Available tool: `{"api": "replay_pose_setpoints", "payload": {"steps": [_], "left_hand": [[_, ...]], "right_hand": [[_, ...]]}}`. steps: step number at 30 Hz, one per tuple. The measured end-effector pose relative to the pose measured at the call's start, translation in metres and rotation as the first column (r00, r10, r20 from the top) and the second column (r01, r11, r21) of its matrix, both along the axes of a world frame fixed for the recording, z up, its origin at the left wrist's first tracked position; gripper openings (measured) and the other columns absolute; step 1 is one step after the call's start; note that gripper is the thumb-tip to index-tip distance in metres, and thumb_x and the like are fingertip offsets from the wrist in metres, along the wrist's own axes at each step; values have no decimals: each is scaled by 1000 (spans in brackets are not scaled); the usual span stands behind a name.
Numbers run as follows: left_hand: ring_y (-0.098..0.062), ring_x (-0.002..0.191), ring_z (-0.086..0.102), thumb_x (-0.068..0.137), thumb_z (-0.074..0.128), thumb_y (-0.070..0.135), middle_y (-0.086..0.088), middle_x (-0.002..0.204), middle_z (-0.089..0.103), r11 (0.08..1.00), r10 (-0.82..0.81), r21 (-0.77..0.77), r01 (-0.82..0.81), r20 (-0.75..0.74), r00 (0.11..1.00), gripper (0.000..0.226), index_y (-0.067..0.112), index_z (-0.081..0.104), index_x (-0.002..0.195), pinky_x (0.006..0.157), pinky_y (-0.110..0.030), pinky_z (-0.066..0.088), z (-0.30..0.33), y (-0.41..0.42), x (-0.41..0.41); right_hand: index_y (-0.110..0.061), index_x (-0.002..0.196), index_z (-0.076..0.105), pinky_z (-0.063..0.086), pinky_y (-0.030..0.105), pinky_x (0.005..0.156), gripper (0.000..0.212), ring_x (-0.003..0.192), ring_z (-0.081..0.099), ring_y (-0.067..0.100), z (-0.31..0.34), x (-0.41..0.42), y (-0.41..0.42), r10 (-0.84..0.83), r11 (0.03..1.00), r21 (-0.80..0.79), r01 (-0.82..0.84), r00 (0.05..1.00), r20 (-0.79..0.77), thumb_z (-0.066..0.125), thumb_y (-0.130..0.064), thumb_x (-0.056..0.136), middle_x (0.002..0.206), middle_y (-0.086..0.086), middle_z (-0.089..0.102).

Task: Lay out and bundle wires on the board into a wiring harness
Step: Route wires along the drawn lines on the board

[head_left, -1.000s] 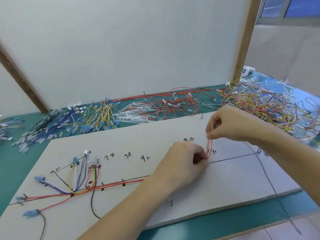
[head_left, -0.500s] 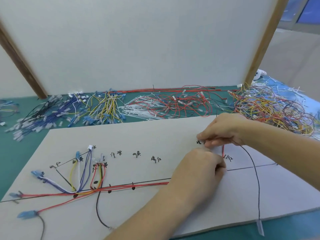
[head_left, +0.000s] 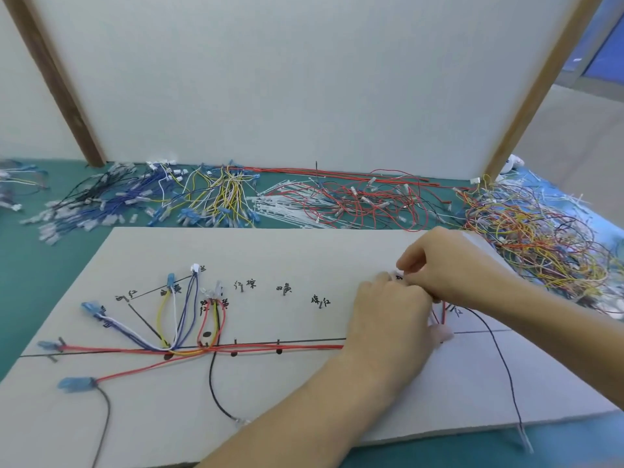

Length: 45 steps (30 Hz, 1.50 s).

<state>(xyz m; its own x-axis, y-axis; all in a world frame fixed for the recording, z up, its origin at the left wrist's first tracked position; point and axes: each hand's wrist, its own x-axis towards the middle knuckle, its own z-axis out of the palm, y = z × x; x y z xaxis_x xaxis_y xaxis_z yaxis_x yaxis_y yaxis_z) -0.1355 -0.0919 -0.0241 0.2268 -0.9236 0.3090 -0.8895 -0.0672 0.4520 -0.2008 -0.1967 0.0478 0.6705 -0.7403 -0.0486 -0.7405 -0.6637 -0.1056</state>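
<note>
Wiring board (head_left: 304,251) lying flat on the green desk (head_left: 40,285), with hand-drawn route lines and handwritten labels. No container is present — loose stock lies in heaps on the desk along the board's 12 o'clock edge: blue-terminal wires (head_left: 101,204) at 10 o'clock, yellow wires (head_left: 223,194) beside them, white cable ties (head_left: 287,207), red wires (head_left: 364,201) at 12 o'clock, and a mixed tangle (head_left: 540,251) at 2 o'clock. A white partition (head_left: 287,82) stands behind the heaps.

The harness (head_left: 189,347) runs along the drawn trunk line from 9 o'clock toward the board's centre; its red wires pass under the left hand (head_left: 388,319). Branch loops of yellow, white, blue and red rise toward 12 o'clock.

Both hands meet at the board's 3 o'clock side. The left hand, fingers curled, grips the red wire ends against the board. The right hand (head_left: 449,265), touching it from 1 o'clock, pinches a small white connector (head_left: 396,275) with curled fingertips. A black wire (head_left: 503,363) trails from the hands toward 5 o'clock, past the board's edge.
</note>
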Motion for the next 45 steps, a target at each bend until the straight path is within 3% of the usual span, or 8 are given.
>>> {"api": "replay_pose_setpoints", "payload": {"steps": [4,8,10,17,22,28,36,45], "left_hand": [[-25,108,50,77,71,67,1,110,66,987,136,83,-140,50,989,55,23,64,109,79,-39,30,2,-1,6],[-26,115,49,76,71,61,1,121,62,985,150,94,-143,-71,986,67,20,51,124,87,-41,34,2,1,5],[-26,120,46,73,74,60,2,128,58,988,113,116,-100,-116,987,81,27,41,140,93,-42,34,2,3,9],[-23,126,37,75,76,68,7,131,49,969,-12,245,32,-81,997,59,50,60,128,101,-41,33,7,3,18],[-20,133,30,83,70,60,11,142,43,945,-71,315,86,-60,996,60,47,55,140,108,-40,27,8,3,24],[-16,120,40,88,66,60,18,119,57,978,-43,193,73,-155,987,23,49,75,107,91,-35,29,4,-1,13],[-8,93,49,93,69,36,22,80,54,990,-136,14,137,-63,989,8,35,75,87,88,-40,47,-1,-3,5],[-4,92,46,94,65,36,21,81,55,985,-173,-32,172,-49,984,10,34,73,88,88,-36,46,-3,-4,4]], "right_hand": [[-36,96,81,46,9,59,36,52,60,-2,-14,-34,27,21,978,195,-80,957,289,64,-7,84,58,-15,69],[-28,130,70,45,6,91,56,107,62,-16,-37,-49,53,-42,959,262,-110,857,513,50,9,94,118,-24,72],[-21,135,67,48,10,92,54,105,64,-13,-42,-55,58,-121,949,306,-70,818,562,48,11,95,125,-12,72],[-21,127,69,45,14,69,61,84,63,-7,-59,-100,99,127,982,-190,-18,807,577,65,18,80,92,-11,77],[-21,88,80,47,21,41,36,48,61,11,-65,-133,91,-455,870,490,59,479,750,65,12,90,80,-2,79],[-33,85,81,34,17,40,18,44,47,15,-50,-174,50,-479,753,654,72,741,471,74,-17,89,70,10,74],[-15,77,80,53,24,50,6,52,61,18,-30,-194,-28,-532,781,598,179,692,487,82,-17,83,73,15,75],[-19,77,81,49,22,52,17,56,60,8,-41,-187,-64,-477,827,508,241,779,407,74,-15,92,71,1,76]]}}
